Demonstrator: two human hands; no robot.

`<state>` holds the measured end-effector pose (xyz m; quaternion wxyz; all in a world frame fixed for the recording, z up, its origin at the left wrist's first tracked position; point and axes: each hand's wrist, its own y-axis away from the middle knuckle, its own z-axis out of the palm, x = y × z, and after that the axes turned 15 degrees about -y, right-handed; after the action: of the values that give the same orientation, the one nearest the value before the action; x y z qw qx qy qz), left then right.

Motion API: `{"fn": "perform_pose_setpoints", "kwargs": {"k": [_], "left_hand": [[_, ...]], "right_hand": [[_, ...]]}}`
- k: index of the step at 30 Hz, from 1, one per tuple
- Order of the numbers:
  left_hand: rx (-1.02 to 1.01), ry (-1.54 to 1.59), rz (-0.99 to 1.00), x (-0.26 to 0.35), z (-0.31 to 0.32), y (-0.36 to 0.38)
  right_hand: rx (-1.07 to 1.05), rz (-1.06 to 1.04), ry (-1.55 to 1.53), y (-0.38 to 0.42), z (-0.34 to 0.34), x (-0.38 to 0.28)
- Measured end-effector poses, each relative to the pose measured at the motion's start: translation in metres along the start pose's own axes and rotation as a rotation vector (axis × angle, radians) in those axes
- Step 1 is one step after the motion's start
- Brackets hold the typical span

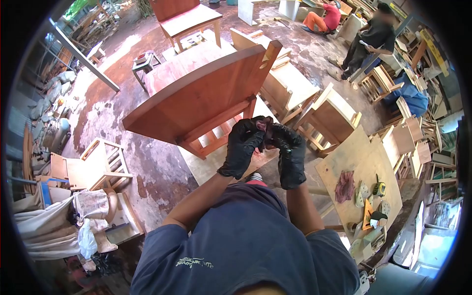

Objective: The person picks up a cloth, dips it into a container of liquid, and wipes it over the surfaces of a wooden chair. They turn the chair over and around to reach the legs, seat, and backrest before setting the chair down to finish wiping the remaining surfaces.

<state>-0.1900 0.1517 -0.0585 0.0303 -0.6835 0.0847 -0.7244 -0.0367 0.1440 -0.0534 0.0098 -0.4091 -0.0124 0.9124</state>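
Observation:
Black gloves cover both hands, which meet in front of my chest. My left hand and my right hand are closed on a small crumpled, dark reddish rag, bunched between the fingertips. Just beyond them stands a wooden chair with a wet-looking reddish-brown stain, its broad panel slanting across the view. Neither hand clearly touches the chair. Under the chair is a pale board that bears a reddish smear.
At right, a plywood table holds a reddish cloth and a tape measure. Unstained chairs stand beyond it; another chair is at left. Farther back, one person sits and another person stands.

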Motion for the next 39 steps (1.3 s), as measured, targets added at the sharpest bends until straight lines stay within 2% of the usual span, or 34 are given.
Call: {"fn": "perform_pose_setpoints", "kwargs": {"k": [2,4,6,7,10,11,14,15,18,22,23,24,25,26,27,28,31,34,37,39], "left_hand": [[0.039,0.142,-0.044,-0.007,0.005,0.005],[0.090,0.361,-0.194,-0.002,0.010,0.006],[0.036,0.403,-0.126,0.027,0.014,0.006],[0.010,0.425,-0.092,0.035,0.016,0.006],[0.039,0.169,-0.013,0.013,0.016,0.007],[0.037,0.178,-0.079,0.026,0.018,0.008],[0.000,-0.030,-0.044,0.028,0.018,0.019],[-0.042,-0.210,0.155,0.018,0.015,0.018],[-0.020,-0.077,0.032,0.024,0.021,0.018],[-0.036,0.043,-0.139,0.018,0.014,0.013],[-0.013,-0.172,0.059,0.026,0.018,0.015],[-0.034,-0.113,-0.004,0.023,0.018,0.014],[-0.056,-0.053,-0.066,0.018,0.014,0.012],[-0.075,0.006,-0.131,0.015,0.012,0.008],[-0.065,0.034,-0.178,0.027,0.012,0.008],[-0.067,0.083,-0.202,0.026,0.012,0.007],[-0.129,0.190,-0.261,0.014,0.007,0.008],[-0.158,0.156,-0.292,0.022,0.016,0.013],[-0.112,0.188,-0.340,0.021,0.025,0.018],[-0.096,0.128,-0.299,0.017,0.024,0.019]], "right_hand": [[0.030,-0.038,0.070,-0.002,0.007,0.001],[0.028,-0.112,0.234,-0.007,0.014,-0.006],[0.002,-0.215,0.485,-0.010,0.020,-0.014],[-0.019,-0.159,0.347,-0.012,0.014,-0.009],[-0.016,-0.282,0.199,-0.004,0.023,0.011],[-0.062,-0.410,0.206,-0.005,0.027,0.016],[0.045,-0.538,0.610,-0.014,0.009,0.029],[-0.082,-0.377,0.477,-0.011,0.005,0.020],[-0.102,-0.284,0.532,-0.016,-0.004,0.011],[-0.106,-0.253,0.456,-0.014,-0.005,0.003],[-0.111,-0.259,0.464,-0.013,-0.009,0.006],[-0.116,-0.265,0.472,-0.010,-0.009,0.006],[-0.097,-0.184,0.389,-0.007,-0.008,0.003],[-0.087,-0.181,0.478,-0.005,-0.010,0.002],[-0.094,-0.148,0.329,-0.001,-0.003,-0.005],[-0.102,-0.109,0.178,0.004,0.004,-0.011],[-0.115,-0.059,0.185,0.004,-0.014,-0.003],[-0.049,-0.141,0.688,0.003,-0.035,-0.002],[0.069,-0.190,0.458,0.000,-0.035,0.008],[0.015,-0.168,0.357,0.003,-0.014,-0.004]]}}
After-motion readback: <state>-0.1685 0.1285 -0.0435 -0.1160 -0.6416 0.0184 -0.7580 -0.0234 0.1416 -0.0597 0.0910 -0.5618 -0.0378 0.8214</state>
